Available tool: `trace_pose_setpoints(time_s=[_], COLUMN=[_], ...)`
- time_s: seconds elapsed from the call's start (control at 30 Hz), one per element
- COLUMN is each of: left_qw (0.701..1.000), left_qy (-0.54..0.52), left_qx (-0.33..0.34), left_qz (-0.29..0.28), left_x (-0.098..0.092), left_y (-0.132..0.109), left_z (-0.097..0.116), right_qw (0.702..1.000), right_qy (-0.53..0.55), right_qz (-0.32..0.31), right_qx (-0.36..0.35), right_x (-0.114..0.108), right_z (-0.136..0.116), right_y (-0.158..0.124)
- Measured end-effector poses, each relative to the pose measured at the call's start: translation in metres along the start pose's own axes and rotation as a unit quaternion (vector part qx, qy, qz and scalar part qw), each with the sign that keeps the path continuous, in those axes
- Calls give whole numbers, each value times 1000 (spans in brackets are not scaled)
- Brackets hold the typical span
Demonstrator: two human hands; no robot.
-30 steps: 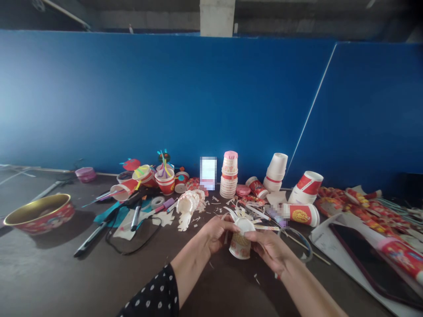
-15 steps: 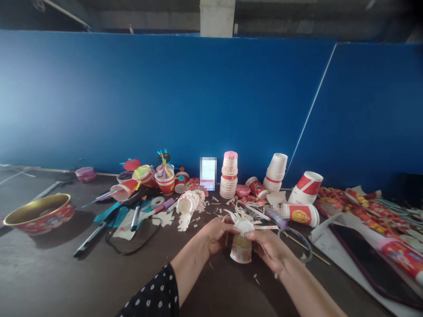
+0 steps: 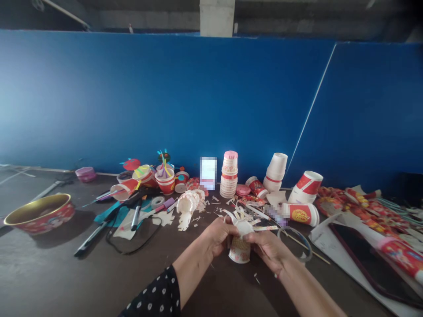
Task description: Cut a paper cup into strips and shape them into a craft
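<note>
- Left hand (image 3: 218, 235) is gripping the upper part of a paper cup (image 3: 239, 251), fingers wrapped over its near side.
- Right hand (image 3: 266, 248) is clamping the same cup from the other side; the two hands are nearly meeting around it, so the grip is closed from both sides.
- Cup is sitting upright between the hands, just above the dark table (image 3: 46, 273), its printed base showing below and its rim cut into white strips splaying outward.
- Black polka-dot sleeve (image 3: 152, 295) is covering the left forearm near the elbow.
- Paper scraps (image 3: 256, 278) are lying on the table below the right wrist.
- Clear tape roll (image 3: 295, 243) is lying just beside the right hand, with a wooden stick (image 3: 312, 251) running past it.
- Stack of nested cups (image 3: 228, 176) is standing ahead of the hands, near a pile of cut white cups (image 3: 188, 204).
- Red cup (image 3: 302, 214) is lying on its side, ahead and to the right.
- Black marker (image 3: 90, 237) and gold-rimmed red bowl (image 3: 39, 214) are sitting well apart from the hands, on the left.
- Blue partition (image 3: 165, 101) is standing along the table's far edge.
</note>
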State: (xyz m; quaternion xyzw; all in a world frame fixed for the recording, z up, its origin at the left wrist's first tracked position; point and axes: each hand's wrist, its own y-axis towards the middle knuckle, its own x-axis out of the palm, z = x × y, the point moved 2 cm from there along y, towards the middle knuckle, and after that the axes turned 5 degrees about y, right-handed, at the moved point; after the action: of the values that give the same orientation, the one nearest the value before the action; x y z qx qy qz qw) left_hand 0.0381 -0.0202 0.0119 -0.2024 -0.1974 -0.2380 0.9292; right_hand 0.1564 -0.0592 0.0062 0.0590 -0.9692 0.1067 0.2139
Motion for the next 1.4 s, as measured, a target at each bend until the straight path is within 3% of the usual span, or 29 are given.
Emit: trace_pose_setpoints(time_s=[0.17,0.33,0.47,0.63,1.13,1.4], left_qw=[999,997,993,992,993,995], left_qy=[22,42,47,69,48,34], left_qx=[27,-22,-55,-51,-49,-35], left_qz=[16,-60,-90,-88,-95,-86], left_x=[-2,-8,-20,-27,-21,-20], left_y=[2,-1,2,6,3,7], left_z=[-1,7,11,9,8,2], right_qw=[1000,1000,999,999,998,999], right_qy=[-3,-12,12,18,32,3], right_qz=[-2,0,-4,-18,-52,-32], right_qx=[-2,22,32,33,26,35], right_x=[2,-1,-10,-13,-14,-8], right_z=[-2,-7,-5,-4,-5,-6], right_y=[-1,-4,-2,-1,-2,-4])
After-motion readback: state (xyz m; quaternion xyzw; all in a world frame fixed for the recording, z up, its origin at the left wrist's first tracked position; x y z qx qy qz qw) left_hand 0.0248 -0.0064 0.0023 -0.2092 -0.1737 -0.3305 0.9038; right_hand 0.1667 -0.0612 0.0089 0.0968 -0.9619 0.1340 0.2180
